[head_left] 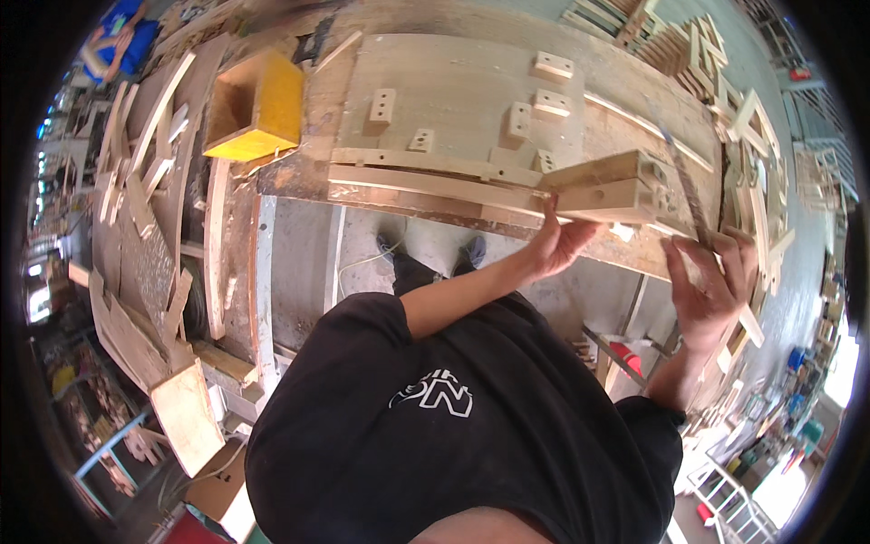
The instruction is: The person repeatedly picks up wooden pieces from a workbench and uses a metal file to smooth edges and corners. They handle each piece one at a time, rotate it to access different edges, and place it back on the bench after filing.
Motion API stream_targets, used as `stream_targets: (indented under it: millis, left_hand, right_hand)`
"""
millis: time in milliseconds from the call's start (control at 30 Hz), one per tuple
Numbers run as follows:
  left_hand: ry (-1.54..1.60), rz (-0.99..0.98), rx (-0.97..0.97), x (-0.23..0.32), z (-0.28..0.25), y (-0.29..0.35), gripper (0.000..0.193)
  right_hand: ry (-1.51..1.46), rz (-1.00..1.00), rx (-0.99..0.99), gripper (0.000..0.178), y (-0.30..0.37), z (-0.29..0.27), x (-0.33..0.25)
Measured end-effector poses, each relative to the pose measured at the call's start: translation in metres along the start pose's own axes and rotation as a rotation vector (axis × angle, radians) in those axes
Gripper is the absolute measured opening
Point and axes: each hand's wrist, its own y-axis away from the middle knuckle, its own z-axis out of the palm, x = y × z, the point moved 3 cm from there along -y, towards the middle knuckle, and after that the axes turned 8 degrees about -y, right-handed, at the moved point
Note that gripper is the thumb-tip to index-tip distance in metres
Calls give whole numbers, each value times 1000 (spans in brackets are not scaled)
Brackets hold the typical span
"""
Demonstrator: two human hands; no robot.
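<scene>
Near the bench's front edge, my left hand (pixel 566 243) is closed at the left end of a pale wooden block (pixel 616 196) with a round hole in its face. Its thumb is up against the wood and its fingers lie below. My right hand (pixel 713 283) grips the near end of a long, thin, dark tool, which looks like a file (pixel 686 181). The tool slants up and away past the block's right end; I cannot tell whether they touch. A long wooden strip (pixel 435 186) runs along the bench edge to my left hand.
Several small drilled blocks (pixel 551 102) sit on a flat board (pixel 453 82) on the bench. A yellow open-ended box (pixel 275 109) stands at the left. Loose wooden sticks (pixel 163 109) lie farther left, and wooden frames (pixel 693 59) are stacked at the far right.
</scene>
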Motion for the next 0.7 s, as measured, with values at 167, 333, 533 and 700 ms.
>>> stream_targets:
  millis: [167, 333, 533, 700]
  left_hand:
    - [-374, 37, 275, 20, -25, 5, 82]
    - [-1168, 49, 369, 60, 0, 81, 57]
    - [-2986, 831, 633, 194, 3, 188, 86]
    - [-3277, 795, 195, 250, 21, 166, 83]
  right_hand:
    - [-24, 201, 193, 38, 33, 13, 10]
    - [-58, 646, 513, 69, 107, 65, 25]
    - [-73, 950, 241, 81, 150, 169, 11]
    - [77, 852, 210, 73, 130, 205, 32]
